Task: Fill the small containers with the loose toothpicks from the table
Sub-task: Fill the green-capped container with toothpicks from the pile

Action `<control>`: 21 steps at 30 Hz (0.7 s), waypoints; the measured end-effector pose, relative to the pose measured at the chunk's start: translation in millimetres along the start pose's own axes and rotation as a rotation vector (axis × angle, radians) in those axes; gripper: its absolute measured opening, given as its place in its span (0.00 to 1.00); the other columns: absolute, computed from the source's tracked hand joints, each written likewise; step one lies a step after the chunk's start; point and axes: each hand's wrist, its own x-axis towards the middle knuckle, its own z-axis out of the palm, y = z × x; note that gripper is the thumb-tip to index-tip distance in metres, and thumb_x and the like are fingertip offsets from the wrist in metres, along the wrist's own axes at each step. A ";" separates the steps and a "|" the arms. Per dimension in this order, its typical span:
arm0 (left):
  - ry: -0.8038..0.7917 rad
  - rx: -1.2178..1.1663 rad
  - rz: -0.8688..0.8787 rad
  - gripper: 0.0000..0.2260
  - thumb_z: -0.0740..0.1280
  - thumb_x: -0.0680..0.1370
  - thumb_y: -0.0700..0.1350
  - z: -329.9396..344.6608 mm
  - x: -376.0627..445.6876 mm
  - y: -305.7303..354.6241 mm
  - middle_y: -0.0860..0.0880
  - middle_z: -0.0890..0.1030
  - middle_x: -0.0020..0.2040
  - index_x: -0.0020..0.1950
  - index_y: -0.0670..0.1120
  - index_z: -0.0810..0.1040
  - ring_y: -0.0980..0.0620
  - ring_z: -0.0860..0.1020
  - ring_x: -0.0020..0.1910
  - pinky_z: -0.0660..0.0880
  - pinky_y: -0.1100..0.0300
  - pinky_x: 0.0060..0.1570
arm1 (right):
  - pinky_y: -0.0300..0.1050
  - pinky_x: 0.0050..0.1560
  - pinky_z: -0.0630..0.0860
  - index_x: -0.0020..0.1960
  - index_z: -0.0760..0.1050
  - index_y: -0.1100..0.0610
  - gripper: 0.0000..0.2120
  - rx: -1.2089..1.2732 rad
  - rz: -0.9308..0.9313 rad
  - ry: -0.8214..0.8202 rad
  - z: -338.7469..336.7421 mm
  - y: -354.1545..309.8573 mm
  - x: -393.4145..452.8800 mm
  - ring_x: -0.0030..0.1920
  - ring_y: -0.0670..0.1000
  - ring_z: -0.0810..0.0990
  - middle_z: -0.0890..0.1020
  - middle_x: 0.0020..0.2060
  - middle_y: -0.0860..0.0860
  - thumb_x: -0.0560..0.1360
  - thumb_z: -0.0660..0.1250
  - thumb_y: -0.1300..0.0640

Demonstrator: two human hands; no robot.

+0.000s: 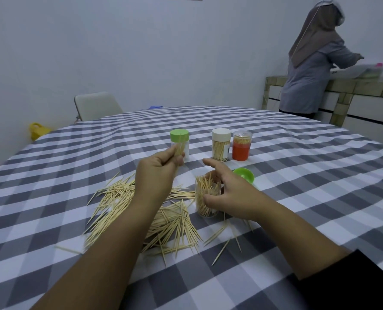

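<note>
A pile of loose toothpicks (141, 211) lies on the checked tablecloth in front of me. My left hand (157, 175) is raised above the pile and pinches a small bundle of toothpicks (179, 149). An open clear container (208, 198), partly filled with toothpicks, stands upright to the right of the pile. My right hand (233, 195) curls around its right side, thumb at its front. Its green lid (244, 174) lies upside down just behind that hand.
Three closed containers stand further back: a green-lidded one (179, 137), a white-lidded one (221, 144) and an orange one (241, 145). A few stray toothpicks (224, 242) lie near my right forearm. A person (309, 63) stands at a counter at the far right. A chair (96, 106) is behind the table.
</note>
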 end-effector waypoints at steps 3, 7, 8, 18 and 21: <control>0.008 -0.151 -0.025 0.11 0.68 0.76 0.39 -0.6 0.7 3.3 0.53 0.84 0.50 0.54 0.52 0.82 0.52 0.81 0.54 0.76 0.52 0.59 | 0.38 0.50 0.77 0.74 0.53 0.41 0.37 -0.001 -0.002 -0.001 -0.4 -0.6 -0.4 0.50 0.46 0.76 0.69 0.56 0.48 0.73 0.69 0.56; -0.008 -0.382 -0.102 0.10 0.66 0.76 0.37 -0.5 2.8 8.7 0.55 0.85 0.42 0.49 0.52 0.81 0.52 0.82 0.49 0.79 0.57 0.51 | 0.38 0.51 0.77 0.74 0.53 0.41 0.37 -0.002 0.005 -0.010 0.1 0.1 1.2 0.51 0.46 0.76 0.68 0.56 0.47 0.73 0.69 0.55; -0.015 -0.445 -0.121 0.10 0.66 0.76 0.36 -0.1 3.1 10.4 0.54 0.85 0.42 0.50 0.49 0.81 0.52 0.82 0.47 0.80 0.59 0.48 | 0.37 0.50 0.77 0.74 0.53 0.41 0.37 0.000 0.006 -0.011 0.2 0.2 1.5 0.50 0.45 0.75 0.67 0.56 0.47 0.73 0.69 0.55; -0.173 -0.690 -0.197 0.09 0.64 0.76 0.34 10.6 -2.9 11.1 0.49 0.85 0.42 0.53 0.40 0.79 0.53 0.83 0.42 0.80 0.63 0.44 | 0.45 0.55 0.78 0.75 0.51 0.42 0.39 0.033 -0.010 0.016 3.6 0.2 1.6 0.52 0.48 0.77 0.70 0.53 0.45 0.72 0.69 0.56; -0.205 -0.660 -0.179 0.08 0.64 0.75 0.34 15.3 -6.8 9.4 0.48 0.85 0.42 0.52 0.40 0.80 0.52 0.83 0.42 0.79 0.64 0.45 | 0.48 0.55 0.78 0.75 0.51 0.42 0.40 0.046 -0.023 0.017 5.3 2.0 3.4 0.52 0.48 0.78 0.73 0.55 0.47 0.72 0.70 0.57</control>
